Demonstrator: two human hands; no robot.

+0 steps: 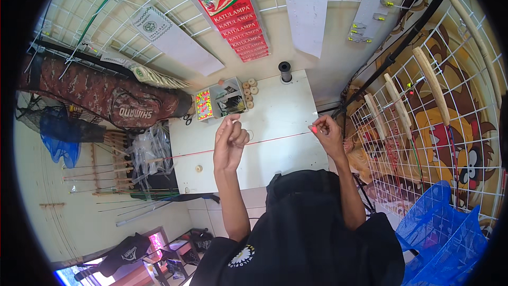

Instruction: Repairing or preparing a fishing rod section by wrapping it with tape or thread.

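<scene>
A thin red fishing rod (198,152) lies across the white table, its pale wooden handle at the left and its tip end near my right hand. My left hand (231,140) is raised over the rod's middle, fingers curled and pinched at the top. Whatever sits in that pinch is too fine to make out. My right hand (329,133) has thumb and fingertips closed on a small pink float (314,129) beside the rod's thin end. Whether it also grips the rod cannot be told.
On the white table (275,164) stand a grey divided box (211,101) of colourful floats, several wooden spools (248,91), black scissors (188,119) and a dark cylinder (285,71). Wire racks with rods (405,108) rise at the right, above blue netting (444,233). A camouflage bag (119,92) hangs left.
</scene>
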